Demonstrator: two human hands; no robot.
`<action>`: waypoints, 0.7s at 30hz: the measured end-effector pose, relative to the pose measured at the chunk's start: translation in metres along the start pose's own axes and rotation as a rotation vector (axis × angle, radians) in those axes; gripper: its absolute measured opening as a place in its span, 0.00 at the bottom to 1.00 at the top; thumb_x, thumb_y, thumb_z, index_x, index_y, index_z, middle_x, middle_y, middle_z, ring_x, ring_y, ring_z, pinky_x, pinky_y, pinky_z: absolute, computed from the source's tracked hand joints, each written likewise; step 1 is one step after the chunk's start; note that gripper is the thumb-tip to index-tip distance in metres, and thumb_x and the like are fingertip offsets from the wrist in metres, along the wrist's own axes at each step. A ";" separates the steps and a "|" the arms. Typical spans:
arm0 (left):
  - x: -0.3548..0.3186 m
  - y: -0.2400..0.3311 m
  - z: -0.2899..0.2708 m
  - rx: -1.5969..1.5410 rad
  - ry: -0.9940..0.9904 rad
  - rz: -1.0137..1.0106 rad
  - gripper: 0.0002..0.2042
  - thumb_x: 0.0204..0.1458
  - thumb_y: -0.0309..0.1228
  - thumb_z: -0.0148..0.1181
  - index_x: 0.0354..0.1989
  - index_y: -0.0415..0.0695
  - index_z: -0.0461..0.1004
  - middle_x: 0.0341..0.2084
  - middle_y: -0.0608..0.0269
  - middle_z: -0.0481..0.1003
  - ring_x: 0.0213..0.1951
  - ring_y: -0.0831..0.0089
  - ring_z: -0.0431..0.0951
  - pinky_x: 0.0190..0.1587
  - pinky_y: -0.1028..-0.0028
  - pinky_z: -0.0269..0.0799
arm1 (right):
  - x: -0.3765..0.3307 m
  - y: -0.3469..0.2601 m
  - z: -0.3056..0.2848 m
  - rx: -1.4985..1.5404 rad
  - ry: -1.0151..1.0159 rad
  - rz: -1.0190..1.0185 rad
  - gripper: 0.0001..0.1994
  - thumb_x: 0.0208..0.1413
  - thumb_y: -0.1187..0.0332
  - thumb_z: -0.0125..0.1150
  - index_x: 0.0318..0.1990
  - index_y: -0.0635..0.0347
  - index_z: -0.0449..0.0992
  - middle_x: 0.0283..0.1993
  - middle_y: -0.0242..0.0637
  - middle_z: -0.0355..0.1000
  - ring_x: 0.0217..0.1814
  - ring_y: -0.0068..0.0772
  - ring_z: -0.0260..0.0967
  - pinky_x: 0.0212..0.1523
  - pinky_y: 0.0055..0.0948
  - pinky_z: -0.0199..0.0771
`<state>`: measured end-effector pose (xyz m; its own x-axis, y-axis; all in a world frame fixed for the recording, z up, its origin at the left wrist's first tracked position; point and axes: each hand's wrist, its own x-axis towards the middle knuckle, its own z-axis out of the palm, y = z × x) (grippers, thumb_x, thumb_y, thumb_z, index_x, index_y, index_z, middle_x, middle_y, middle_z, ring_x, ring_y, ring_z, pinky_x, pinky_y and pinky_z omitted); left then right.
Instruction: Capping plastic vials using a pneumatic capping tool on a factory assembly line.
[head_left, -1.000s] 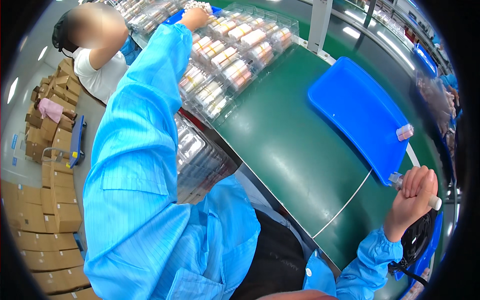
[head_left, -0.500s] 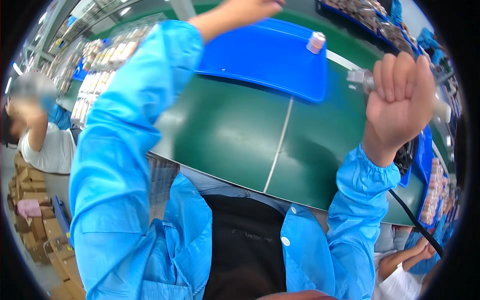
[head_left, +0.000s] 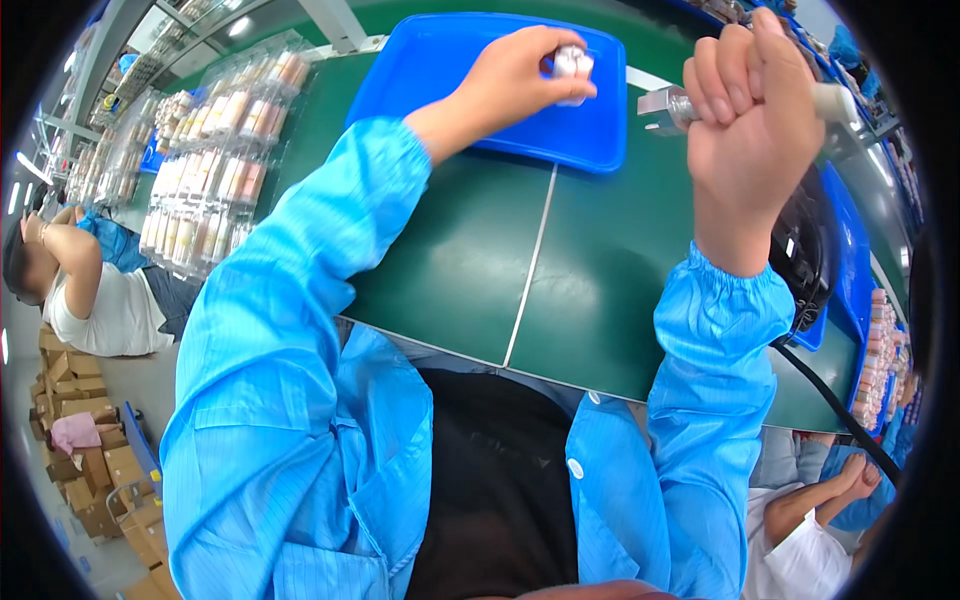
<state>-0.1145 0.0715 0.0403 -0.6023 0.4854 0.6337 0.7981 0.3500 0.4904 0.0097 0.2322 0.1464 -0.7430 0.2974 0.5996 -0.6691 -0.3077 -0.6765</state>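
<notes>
Left hand [head_left: 515, 80] pinches a small silvery piece [head_left: 570, 62] over the blue tray [head_left: 440, 70]; right hand [head_left: 750, 110] fists a metal-tipped tool [head_left: 668, 103] just beside it, seemingly about to meet.

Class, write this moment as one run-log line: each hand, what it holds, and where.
left hand: grips small silvery cylinder over blue tray | right hand: fist around metal-tipped tool above green table
</notes>
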 end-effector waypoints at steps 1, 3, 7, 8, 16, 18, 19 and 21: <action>-0.020 0.013 -0.014 0.053 -0.001 0.078 0.22 0.46 0.34 0.74 0.49 0.42 0.75 0.35 0.59 0.77 0.36 0.68 0.79 0.39 0.74 0.76 | -0.001 0.013 0.001 0.511 -0.128 0.137 0.21 0.65 0.65 0.52 0.19 0.52 0.55 0.15 0.25 0.49 0.16 0.17 0.44 0.17 0.22 0.44; -0.054 0.039 -0.026 -0.014 -0.020 0.074 0.24 0.41 0.35 0.78 0.45 0.42 0.76 0.36 0.60 0.76 0.35 0.67 0.78 0.37 0.73 0.75 | -0.006 0.038 -0.001 1.523 -0.353 0.396 0.21 0.65 0.64 0.54 0.18 0.50 0.57 0.13 0.24 0.50 0.12 0.16 0.45 0.13 0.20 0.44; -0.108 0.049 -0.029 0.048 -0.044 0.002 0.25 0.39 0.37 0.79 0.44 0.40 0.74 0.35 0.59 0.74 0.32 0.66 0.76 0.35 0.71 0.74 | -0.025 0.083 0.015 1.386 -0.454 0.257 0.20 0.65 0.63 0.55 0.19 0.51 0.58 0.13 0.24 0.51 0.12 0.16 0.46 0.13 0.20 0.44; -0.111 0.047 -0.026 0.036 -0.046 -0.020 0.26 0.39 0.38 0.79 0.44 0.40 0.74 0.35 0.59 0.74 0.32 0.66 0.76 0.35 0.71 0.75 | -0.029 0.090 0.019 1.325 -0.497 0.219 0.20 0.65 0.63 0.54 0.19 0.51 0.59 0.14 0.24 0.52 0.12 0.16 0.47 0.14 0.20 0.45; -0.120 0.043 -0.026 0.008 -0.052 -0.116 0.27 0.39 0.39 0.79 0.44 0.39 0.72 0.35 0.58 0.73 0.31 0.66 0.76 0.34 0.70 0.75 | -0.052 0.080 0.025 -0.047 -0.188 0.359 0.20 0.65 0.66 0.52 0.21 0.54 0.55 0.16 0.25 0.48 0.16 0.16 0.44 0.18 0.23 0.42; -0.117 0.046 -0.022 0.006 -0.053 -0.097 0.27 0.39 0.39 0.79 0.44 0.39 0.72 0.35 0.57 0.74 0.31 0.66 0.76 0.34 0.70 0.75 | -0.048 0.114 0.020 1.258 -0.497 0.204 0.20 0.66 0.65 0.53 0.19 0.52 0.60 0.14 0.25 0.53 0.13 0.17 0.47 0.15 0.21 0.47; -0.118 0.045 -0.022 0.004 -0.055 -0.103 0.27 0.39 0.39 0.79 0.44 0.39 0.72 0.35 0.57 0.74 0.31 0.66 0.76 0.34 0.70 0.75 | -0.049 0.116 0.022 1.259 -0.492 0.209 0.20 0.66 0.65 0.53 0.19 0.52 0.60 0.14 0.25 0.53 0.13 0.17 0.47 0.15 0.21 0.47; -0.118 0.044 -0.024 0.018 -0.053 -0.106 0.27 0.39 0.38 0.79 0.43 0.38 0.72 0.35 0.57 0.73 0.31 0.66 0.76 0.33 0.70 0.76 | -0.050 0.118 0.025 1.205 -0.478 0.220 0.19 0.66 0.66 0.53 0.20 0.52 0.60 0.14 0.25 0.53 0.13 0.17 0.47 0.15 0.21 0.47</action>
<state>-0.0091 0.0108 0.0011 -0.6818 0.4869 0.5459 0.7306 0.4154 0.5420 -0.0328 0.1587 0.0473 -0.6037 -0.1325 0.7861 0.0554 -0.9907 -0.1245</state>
